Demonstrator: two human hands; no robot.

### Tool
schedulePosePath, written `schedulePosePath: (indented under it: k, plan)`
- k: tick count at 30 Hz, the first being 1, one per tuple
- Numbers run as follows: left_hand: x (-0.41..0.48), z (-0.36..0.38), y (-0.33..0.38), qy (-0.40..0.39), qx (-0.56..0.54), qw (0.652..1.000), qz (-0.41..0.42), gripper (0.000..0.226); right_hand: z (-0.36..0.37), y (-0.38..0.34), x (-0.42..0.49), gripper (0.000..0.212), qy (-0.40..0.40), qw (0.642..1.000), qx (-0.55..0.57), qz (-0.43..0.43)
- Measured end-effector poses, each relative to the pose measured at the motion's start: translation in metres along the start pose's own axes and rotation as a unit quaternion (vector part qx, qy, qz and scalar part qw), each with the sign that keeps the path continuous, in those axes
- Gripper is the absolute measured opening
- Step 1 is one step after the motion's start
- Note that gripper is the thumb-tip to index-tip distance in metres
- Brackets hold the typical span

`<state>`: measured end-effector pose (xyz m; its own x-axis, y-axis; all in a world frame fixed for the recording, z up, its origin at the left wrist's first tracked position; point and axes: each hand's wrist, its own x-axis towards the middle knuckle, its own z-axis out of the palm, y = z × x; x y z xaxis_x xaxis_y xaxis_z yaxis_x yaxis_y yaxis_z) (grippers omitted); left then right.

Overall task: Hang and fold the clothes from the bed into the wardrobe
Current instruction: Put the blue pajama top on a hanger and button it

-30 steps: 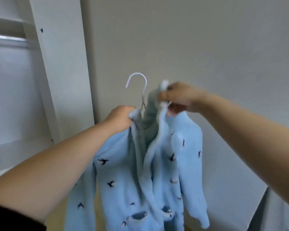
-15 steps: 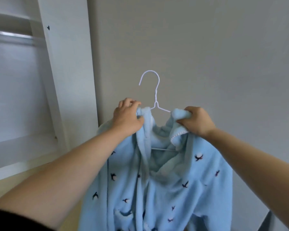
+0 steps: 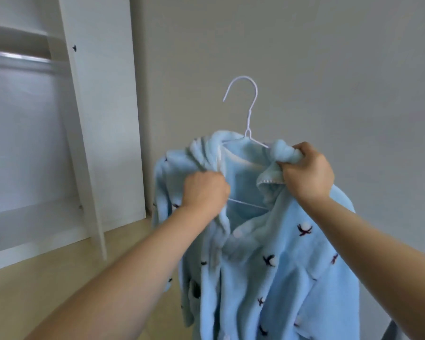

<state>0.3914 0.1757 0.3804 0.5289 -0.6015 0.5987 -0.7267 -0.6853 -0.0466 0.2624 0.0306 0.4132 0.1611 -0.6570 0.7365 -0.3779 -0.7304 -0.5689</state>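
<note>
A light blue fleece pyjama top [image 3: 268,266] with small dark bird prints hangs in front of me on a white wire hanger [image 3: 249,114]. The hanger's hook stands free above the collar and its lower bar shows inside the neck opening. My left hand [image 3: 204,191] is closed on the left front edge of the top just below the collar. My right hand [image 3: 307,171] grips the bunched right side of the collar, where the hanger's shoulder disappears into the cloth.
The open white wardrobe [image 3: 88,133] stands at the left, with a metal hanging rail [image 3: 17,61] across its top and a white base shelf [image 3: 32,217] below. A plain grey wall [image 3: 304,57] is behind the garment. Wooden floor [image 3: 35,285] lies below.
My left hand has slid down from the collar to the front edge. The top has spread wider over the hanger, and the view has dipped to show more floor.
</note>
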Motion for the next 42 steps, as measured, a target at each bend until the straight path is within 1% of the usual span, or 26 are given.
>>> schedulePosePath:
  k: [3,5,7,10,11,12,14,16,18,20,22,25,26,28,29,30,31,32,34,35,36,37,38,39,40,42]
  plan:
    - [-0.052,0.037,0.02,-0.164,-0.054,0.976,0.133,0.033,-0.001,0.012,-0.008,0.018,-0.057,0.998,-0.024,0.004]
    - [-0.072,0.052,0.016,-0.246,-0.107,0.948,0.17,0.034,0.003,0.026,-0.02,0.02,-0.12,0.992,-0.038,-0.004]
    - [-0.072,0.051,0.001,-0.206,-0.187,0.943,0.185,0.033,0.004,0.037,-0.03,0.02,-0.141,0.99,-0.024,0.001]
    - [-0.054,0.044,-0.033,0.106,-0.214,0.958,0.159,0.028,0.001,0.048,-0.037,0.025,-0.158,0.987,-0.009,-0.018]
    - [-0.046,0.041,-0.045,0.166,-0.217,0.954,0.124,0.022,0.0,0.051,-0.037,0.026,-0.159,0.987,-0.002,-0.022]
    - [-0.04,0.036,-0.053,0.142,-0.215,0.961,0.1,0.028,-0.001,0.053,-0.037,0.027,-0.16,0.987,0.007,-0.022]
    - [-0.025,0.03,-0.061,-0.046,-0.254,0.962,0.087,0.045,-0.002,0.053,-0.036,0.03,-0.162,0.986,0.041,-0.026]
    - [-0.021,0.028,-0.055,-0.19,-0.36,0.913,0.024,0.018,-0.002,0.049,-0.035,0.033,-0.161,0.983,0.079,-0.03]
    - [-0.016,0.033,-0.048,-0.171,-0.413,0.894,-0.046,0.021,-0.001,0.046,-0.032,0.034,-0.174,0.981,0.078,-0.029]
    - [-0.012,0.034,-0.041,-0.097,-0.386,0.914,-0.072,0.018,0.0,0.042,-0.024,0.028,-0.169,0.985,0.008,-0.043]
    - [-0.01,0.035,-0.034,-0.035,-0.361,0.928,-0.086,0.017,-0.007,0.031,-0.016,0.019,-0.065,0.995,-0.035,-0.068]
    - [-0.007,0.032,-0.028,0.06,-0.356,0.926,-0.113,0.016,-0.017,0.009,-0.024,0.017,0.052,0.986,0.15,-0.046]
    - [-0.006,0.029,-0.027,0.094,-0.366,0.918,-0.12,0.015,-0.017,0.006,-0.03,0.015,0.023,0.985,0.167,-0.029]
    - [-0.003,0.024,-0.029,0.135,-0.387,0.903,-0.129,0.014,-0.01,0.01,-0.044,0.011,-0.187,0.982,0.016,-0.025]
    - [-0.003,0.024,-0.031,0.14,-0.393,0.9,-0.124,0.013,-0.007,0.017,-0.048,0.015,-0.31,0.948,-0.076,-0.017]
    - [-0.003,0.025,-0.034,0.135,-0.397,0.9,-0.117,0.012,-0.008,0.022,-0.048,0.024,-0.371,0.922,-0.114,-0.005]
    - [-0.004,0.026,-0.036,0.125,-0.399,0.902,-0.111,0.012,-0.011,0.021,-0.045,0.033,-0.382,0.919,-0.095,0.009]
    - [-0.006,0.028,-0.039,0.117,-0.399,0.903,-0.109,0.012,-0.014,0.018,-0.04,0.041,-0.334,0.941,-0.049,0.007]
    - [-0.009,0.031,-0.042,0.104,-0.405,0.903,-0.097,0.012,-0.018,0.015,-0.028,0.041,-0.124,0.991,0.003,-0.049]
    - [-0.012,0.032,-0.042,0.096,-0.409,0.903,-0.087,0.012,-0.021,0.013,-0.022,0.03,-0.088,0.993,0.035,-0.068]
    - [-0.014,0.032,-0.041,0.088,-0.414,0.903,-0.077,0.013,-0.023,0.009,-0.017,0.025,-0.145,0.986,0.051,-0.063]
    - [-0.016,0.033,-0.04,0.078,-0.422,0.901,-0.071,0.014,-0.022,0.008,-0.014,0.031,-0.265,0.962,0.049,-0.033]
    - [-0.017,0.034,-0.039,0.064,-0.428,0.899,-0.067,0.014,-0.02,0.01,-0.016,0.035,-0.384,0.923,0.033,0.003]
    - [-0.018,0.034,-0.037,0.049,-0.433,0.898,-0.063,0.014,-0.018,0.012,-0.019,0.032,-0.45,0.892,0.014,0.028]
    - [-0.019,0.034,-0.037,0.037,-0.43,0.901,-0.052,0.014,-0.014,0.015,-0.022,0.024,-0.456,0.89,0.0,0.03]
    - [-0.019,0.032,-0.036,0.053,-0.369,0.928,-0.019,0.021,-0.007,0.018,-0.027,0.021,-0.357,0.934,0.001,0.024]
